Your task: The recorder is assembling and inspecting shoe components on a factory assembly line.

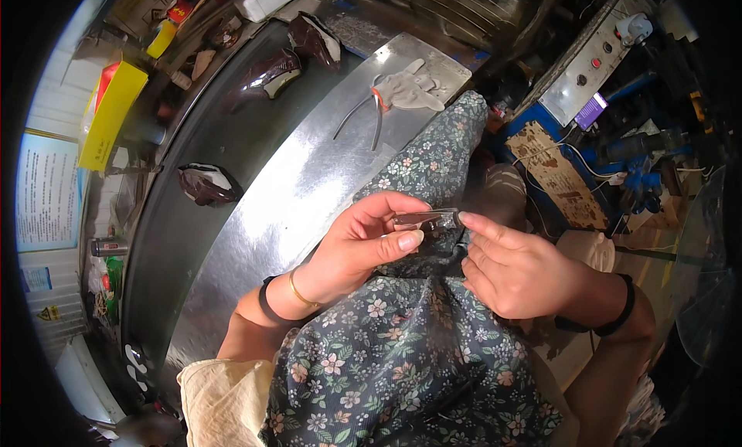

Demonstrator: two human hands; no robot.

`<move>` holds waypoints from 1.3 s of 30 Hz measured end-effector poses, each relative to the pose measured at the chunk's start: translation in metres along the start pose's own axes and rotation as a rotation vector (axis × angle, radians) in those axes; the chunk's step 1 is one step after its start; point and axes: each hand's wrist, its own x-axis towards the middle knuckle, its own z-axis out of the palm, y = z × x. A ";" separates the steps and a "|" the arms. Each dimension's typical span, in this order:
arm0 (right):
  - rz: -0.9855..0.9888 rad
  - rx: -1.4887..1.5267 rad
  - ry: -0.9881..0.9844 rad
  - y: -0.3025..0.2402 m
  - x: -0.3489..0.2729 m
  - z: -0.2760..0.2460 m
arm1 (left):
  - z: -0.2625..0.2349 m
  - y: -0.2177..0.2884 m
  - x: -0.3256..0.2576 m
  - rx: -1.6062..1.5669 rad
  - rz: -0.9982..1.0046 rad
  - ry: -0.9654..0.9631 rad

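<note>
My left hand [359,242] pinches a small, shiny, rectangular piece [440,220] between thumb and fingers, above my lap. The piece looks partly see-through or metallic; its exact kind is not clear. My right hand [518,265] is closed at its other end, the index fingertip touching a corner and the remaining fingers curled under. The right thumb is hidden. Beneath both hands spreads a dark floral apron [363,362]. Farther off, a grey work glove [410,93] lies on a shiny metal plate [286,176], beside a pair of pliers [358,116] with dark handles.
Left of the plate curves a dark belt [166,254] carrying glossy dark-red shoe parts [209,184]. A yellow box [114,116] stands past its far-left edge. To the right are a control panel [593,64] with buttons and a blue machine frame with loose cables.
</note>
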 end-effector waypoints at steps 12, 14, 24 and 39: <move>-0.029 -0.062 -0.050 -0.002 -0.001 0.004 | -0.006 -0.008 -0.002 0.019 0.055 0.023; -0.031 -0.057 -0.072 -0.002 -0.001 0.003 | -0.006 -0.007 -0.002 0.034 0.039 0.050; -0.045 -0.061 -0.101 -0.002 -0.004 0.009 | -0.012 -0.003 0.002 0.044 -0.040 0.079; -0.027 -0.032 -0.013 -0.001 -0.004 0.010 | -0.033 0.002 0.010 -0.150 -0.156 -0.032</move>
